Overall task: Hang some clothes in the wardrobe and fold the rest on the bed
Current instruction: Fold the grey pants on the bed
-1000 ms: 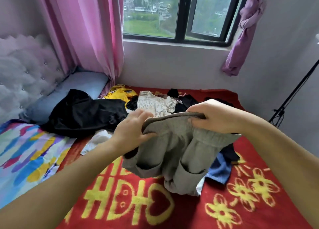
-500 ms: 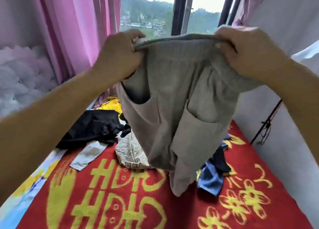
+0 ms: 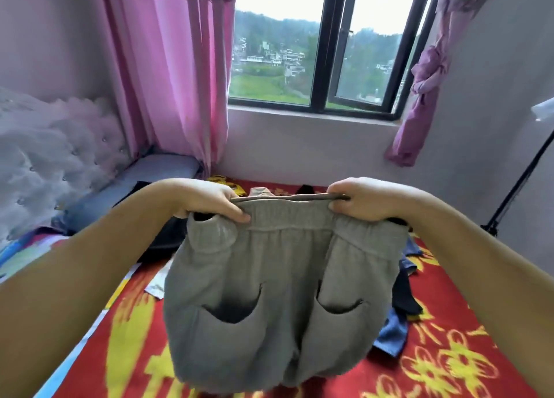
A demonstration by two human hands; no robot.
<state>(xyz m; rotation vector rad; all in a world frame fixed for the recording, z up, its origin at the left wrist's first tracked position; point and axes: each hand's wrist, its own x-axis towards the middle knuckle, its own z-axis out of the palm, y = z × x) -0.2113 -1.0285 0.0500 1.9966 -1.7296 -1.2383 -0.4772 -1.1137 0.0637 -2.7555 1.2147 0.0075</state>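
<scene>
Hanging from both hands above the bed, the grey trousers (image 3: 269, 301) were held up by the elastic waistband, which was stretched level between the two grips. The left hand (image 3: 209, 201) gripped the waistband's left end, fingers curled over the fabric and thumb laid along its front. The right hand (image 3: 361, 201) gripped the right end in the same manner. The hands were set well apart. Two curved pocket openings faced the camera, and the lower part of the garment bunched onto the red bedspread (image 3: 449, 352).

No brand, label or legible writing was seen on the trousers. The bedspread bore large yellow characters and flower motifs, but these were partly covered and could not be read.

A blue garment (image 3: 392, 336) and a dark garment (image 3: 403, 295) lay just beside the trousers on the right. A black garment (image 3: 163, 241) lay behind the left forearm. A yellow garment (image 3: 232, 187) showed beyond the left hand. A grey-blue pillow (image 3: 144, 175) rested against the tufted headboard (image 3: 54, 151). A pink curtain (image 3: 174, 73) hung left of the window (image 3: 323, 52), and a knotted purple curtain (image 3: 425, 76) hung on its right.
</scene>
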